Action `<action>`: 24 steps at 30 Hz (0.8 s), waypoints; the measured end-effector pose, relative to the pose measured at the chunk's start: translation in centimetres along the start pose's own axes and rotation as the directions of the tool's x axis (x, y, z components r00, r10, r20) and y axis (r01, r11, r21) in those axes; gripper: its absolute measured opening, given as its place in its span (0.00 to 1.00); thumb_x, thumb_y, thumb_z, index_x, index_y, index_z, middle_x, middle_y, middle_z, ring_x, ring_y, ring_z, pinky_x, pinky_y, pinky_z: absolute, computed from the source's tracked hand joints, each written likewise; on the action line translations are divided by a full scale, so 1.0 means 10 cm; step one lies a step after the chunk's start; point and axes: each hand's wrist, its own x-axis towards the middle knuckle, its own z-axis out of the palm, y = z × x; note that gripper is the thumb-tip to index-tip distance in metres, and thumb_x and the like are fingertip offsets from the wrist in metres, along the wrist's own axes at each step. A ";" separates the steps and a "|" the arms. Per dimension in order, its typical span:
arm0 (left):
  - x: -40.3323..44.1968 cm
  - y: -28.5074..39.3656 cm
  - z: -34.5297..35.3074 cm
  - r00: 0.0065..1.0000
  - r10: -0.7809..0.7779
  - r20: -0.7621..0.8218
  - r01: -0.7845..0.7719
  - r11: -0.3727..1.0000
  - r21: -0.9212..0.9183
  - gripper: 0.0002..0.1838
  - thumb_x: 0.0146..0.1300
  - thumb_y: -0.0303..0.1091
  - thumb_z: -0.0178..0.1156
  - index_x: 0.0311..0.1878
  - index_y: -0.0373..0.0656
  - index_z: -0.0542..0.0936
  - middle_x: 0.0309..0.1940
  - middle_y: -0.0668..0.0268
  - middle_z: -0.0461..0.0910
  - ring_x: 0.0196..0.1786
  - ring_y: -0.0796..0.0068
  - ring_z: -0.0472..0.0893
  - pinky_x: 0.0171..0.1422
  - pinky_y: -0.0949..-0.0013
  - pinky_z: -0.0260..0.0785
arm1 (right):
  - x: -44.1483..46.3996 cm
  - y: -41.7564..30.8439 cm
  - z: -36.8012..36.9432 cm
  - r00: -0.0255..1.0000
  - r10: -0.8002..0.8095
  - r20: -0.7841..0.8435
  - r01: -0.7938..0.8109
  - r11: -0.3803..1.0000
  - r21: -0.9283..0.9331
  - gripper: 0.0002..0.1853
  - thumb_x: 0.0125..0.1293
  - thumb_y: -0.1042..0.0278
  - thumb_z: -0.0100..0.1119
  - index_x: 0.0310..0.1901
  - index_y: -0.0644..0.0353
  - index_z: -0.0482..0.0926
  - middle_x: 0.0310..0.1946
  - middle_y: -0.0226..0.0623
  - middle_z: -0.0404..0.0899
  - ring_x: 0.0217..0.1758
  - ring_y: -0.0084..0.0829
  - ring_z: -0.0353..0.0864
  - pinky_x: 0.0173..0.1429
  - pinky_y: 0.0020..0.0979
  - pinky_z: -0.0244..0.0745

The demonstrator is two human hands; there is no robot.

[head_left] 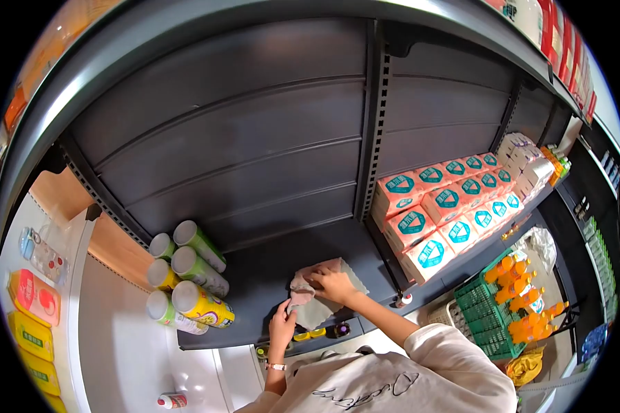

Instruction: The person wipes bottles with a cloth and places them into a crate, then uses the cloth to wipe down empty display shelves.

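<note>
Head view: cloth (315, 314) on shelf (262, 270), cans (207, 277) at its nine o'clock, packs (430, 253) at two. Left hand (281, 326) pinches cloth's eight-o'clock edge, apparently to steady it; right hand (333, 283) lies atop, fingers bent, grip unclear.

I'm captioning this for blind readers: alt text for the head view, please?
A person's left hand and right hand touch a pink and pale cloth on a dark shelf. Six canisters stand at left; pink-and-white packs are stacked at right. Orange bottles and a green crate appear lower right.
</note>
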 end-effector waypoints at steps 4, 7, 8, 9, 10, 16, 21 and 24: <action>-0.06 0.10 -0.03 0.999 0.048 -0.004 -0.048 0.996 0.069 0.20 0.63 0.36 0.59 0.58 0.44 0.77 0.20 0.60 0.74 0.22 0.68 0.73 0.31 0.65 0.67 | -0.01 0.05 0.07 0.999 0.015 -0.035 -0.013 0.998 0.066 0.15 0.59 0.54 0.62 0.46 0.48 0.84 0.46 0.35 0.82 0.45 0.42 0.83 0.46 0.41 0.80; -0.07 0.07 -0.01 0.998 0.067 -0.008 -0.066 0.998 0.011 0.20 0.63 0.36 0.59 0.58 0.44 0.77 0.21 0.60 0.75 0.22 0.69 0.72 0.31 0.66 0.66 | 0.11 -0.04 0.01 0.986 0.148 0.071 -0.156 0.980 0.125 0.13 0.60 0.58 0.61 0.45 0.49 0.84 0.37 0.35 0.85 0.39 0.43 0.84 0.45 0.41 0.79; -0.06 0.02 0.01 0.997 0.074 -0.015 -0.075 0.997 -0.033 0.20 0.63 0.36 0.59 0.58 0.44 0.77 0.21 0.61 0.74 0.22 0.71 0.71 0.31 0.67 0.66 | 0.16 -0.06 0.01 0.986 0.158 0.044 -0.163 0.977 0.138 0.12 0.61 0.59 0.60 0.45 0.50 0.84 0.34 0.36 0.85 0.38 0.43 0.84 0.44 0.41 0.79; -0.04 -0.06 0.04 0.996 0.081 -0.024 -0.083 0.994 -0.076 0.19 0.63 0.35 0.59 0.58 0.43 0.77 0.21 0.61 0.74 0.22 0.73 0.70 0.30 0.68 0.65 | 0.21 -0.09 0.02 0.986 0.167 0.018 -0.168 0.974 0.152 0.12 0.61 0.60 0.59 0.44 0.51 0.83 0.32 0.37 0.85 0.37 0.43 0.84 0.44 0.41 0.79; -0.03 -0.13 0.05 0.995 0.088 -0.036 -0.092 0.989 -0.117 0.19 0.64 0.35 0.59 0.58 0.43 0.77 0.21 0.62 0.73 0.22 0.75 0.70 0.30 0.69 0.65 | 0.26 -0.12 0.03 0.985 0.173 -0.009 -0.170 0.971 0.168 0.12 0.62 0.61 0.58 0.44 0.52 0.83 0.29 0.38 0.85 0.36 0.43 0.85 0.44 0.41 0.79; 0.05 -0.26 0.03 0.996 0.065 -0.058 -0.083 0.921 -0.380 0.20 0.66 0.33 0.59 0.61 0.42 0.75 0.21 0.70 0.72 0.25 0.85 0.66 0.30 0.76 0.62 | 0.50 -0.17 0.29 0.971 0.219 -0.091 -0.085 0.681 0.728 0.18 0.65 0.66 0.57 0.54 0.61 0.71 0.51 0.45 0.80 0.53 0.41 0.82 0.55 0.36 0.75; 0.10 -0.37 0.08 0.986 0.012 -0.164 -0.070 0.933 -0.354 0.19 0.67 0.32 0.58 0.61 0.41 0.75 0.22 0.69 0.76 0.25 0.85 0.69 0.31 0.77 0.65 | 0.24 -0.16 0.54 0.985 0.082 -0.153 0.029 0.790 0.613 0.23 0.64 0.65 0.57 0.59 0.63 0.67 0.54 0.52 0.76 0.58 0.47 0.77 0.61 0.39 0.71; 0.07 -0.26 0.08 0.977 0.012 -0.215 -0.082 0.944 -0.320 0.17 0.68 0.36 0.58 0.57 0.41 0.78 0.27 0.64 0.83 0.28 0.83 0.78 0.34 0.75 0.71 | 0.14 -0.18 0.43 0.986 0.111 -0.127 -0.017 0.814 0.580 0.28 0.59 0.65 0.61 0.60 0.65 0.65 0.55 0.53 0.74 0.60 0.48 0.75 0.63 0.40 0.68</action>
